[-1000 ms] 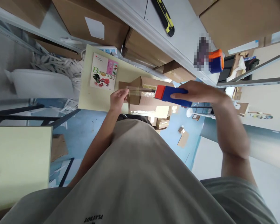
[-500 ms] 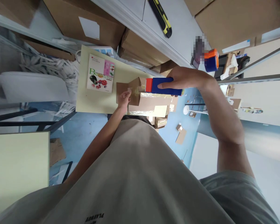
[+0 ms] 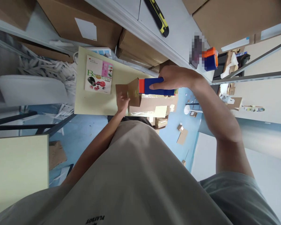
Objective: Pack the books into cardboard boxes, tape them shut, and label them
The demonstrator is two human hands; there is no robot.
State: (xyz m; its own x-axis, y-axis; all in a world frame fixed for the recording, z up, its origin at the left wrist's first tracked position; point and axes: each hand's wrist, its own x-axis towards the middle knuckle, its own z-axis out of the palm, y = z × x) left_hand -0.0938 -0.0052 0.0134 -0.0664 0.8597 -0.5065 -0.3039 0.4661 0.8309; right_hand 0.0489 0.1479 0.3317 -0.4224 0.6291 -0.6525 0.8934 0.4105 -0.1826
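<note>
My right hand (image 3: 170, 79) is wrapped round a blue and orange tape dispenser (image 3: 160, 89), with the thumb along its side. The dispenser's orange end touches or hovers just over a raised flap of a cardboard box (image 3: 144, 105); the exact contact cannot be made out. Clear shiny tape runs along the box. My left hand (image 3: 123, 103) lies at the open flap (image 3: 120, 88) on the box's left end, slightly blurred, thumb apart from the fingers. Left of the box, a book (image 3: 98, 75) with fruit pictures lies flat on the pale yellow table (image 3: 93, 104).
Above the table, a white shelf (image 3: 175, 40) bears a black and yellow utility knife (image 3: 157, 18) and another blue and orange dispenser (image 3: 210, 59). Brown cartons (image 3: 140, 48) stand behind the table. At lower left is another yellow tabletop (image 3: 18, 165); small boxes lie on the blue floor.
My right hand has moved the tape dispenser left, up to the box's raised flap. My left hand has shifted slightly down and left, its pinch loosened. The view has shifted slightly.
</note>
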